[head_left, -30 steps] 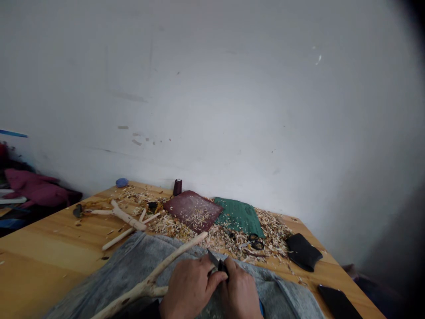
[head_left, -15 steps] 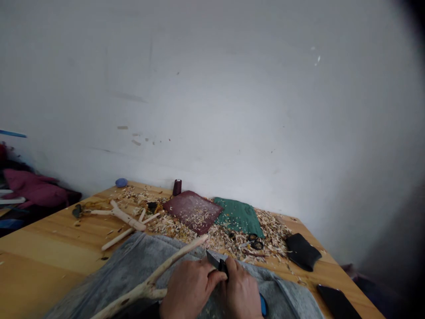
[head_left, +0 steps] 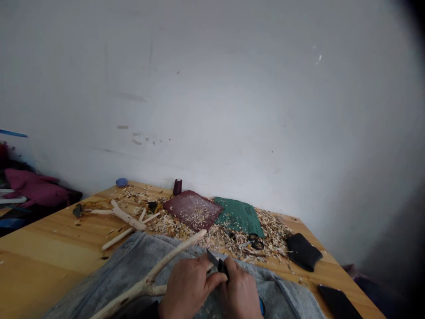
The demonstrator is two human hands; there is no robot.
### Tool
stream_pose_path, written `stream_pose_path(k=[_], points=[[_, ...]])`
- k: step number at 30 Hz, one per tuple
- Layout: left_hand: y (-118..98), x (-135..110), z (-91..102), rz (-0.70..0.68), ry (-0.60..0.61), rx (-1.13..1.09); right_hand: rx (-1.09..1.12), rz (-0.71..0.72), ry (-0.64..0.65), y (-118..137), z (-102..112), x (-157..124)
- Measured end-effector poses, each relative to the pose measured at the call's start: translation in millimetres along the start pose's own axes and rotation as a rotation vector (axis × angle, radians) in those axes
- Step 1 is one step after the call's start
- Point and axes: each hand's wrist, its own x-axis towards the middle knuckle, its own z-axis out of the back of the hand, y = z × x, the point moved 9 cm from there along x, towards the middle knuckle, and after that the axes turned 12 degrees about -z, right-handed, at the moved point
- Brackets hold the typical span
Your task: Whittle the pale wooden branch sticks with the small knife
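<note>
My left hand [head_left: 186,288] is wrapped around a peeled, forked wooden branch [head_left: 156,268], whose thin end points up and away across my lap. My right hand [head_left: 239,294] grips a small knife [head_left: 217,262] with a black handle and a bare steel blade. The blade sits against the branch just beyond my left fingers, and the handle is partly hidden by my fingers. A blue cuff shows at my right wrist. Under both hands lies a grey cloth [head_left: 99,270] covering my lap.
On the wooden table [head_left: 40,252] lie wood shavings [head_left: 172,226], a maroon leather mat [head_left: 192,210], a green mat [head_left: 239,217], scissors [head_left: 255,243], a black pouch [head_left: 303,251], a phone [head_left: 338,302], carved sticks [head_left: 122,217] and a thread spool [head_left: 177,187]. A white wall stands behind.
The thin tip of the branch has risen slightly since the last frames. Both hands have shifted only a little, and the knife stays against the wood.
</note>
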Motion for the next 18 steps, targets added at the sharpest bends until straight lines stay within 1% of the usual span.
stream_pose_path(k=[4, 10, 15, 18], points=[[0.0, -1.2, -1.9, -0.004, -0.013, 0.014, 0.016, -0.023, 0.045, -1.6, -0.2, 1.2], [-2.0, -1.2, -0.7, -0.02, -0.024, 0.016, 0.027, -0.103, 0.139, 1.5, 3.5, 3.2], [-7.1, 0.1, -1.5, -0.051, -0.009, 0.001, 0.03, -0.105, 0.221, 2.9, 1.8, 4.7], [-7.4, -0.1, -1.9, -0.054, -0.011, 0.005, 0.022, -0.118, 0.237, 2.6, 1.6, 4.4]])
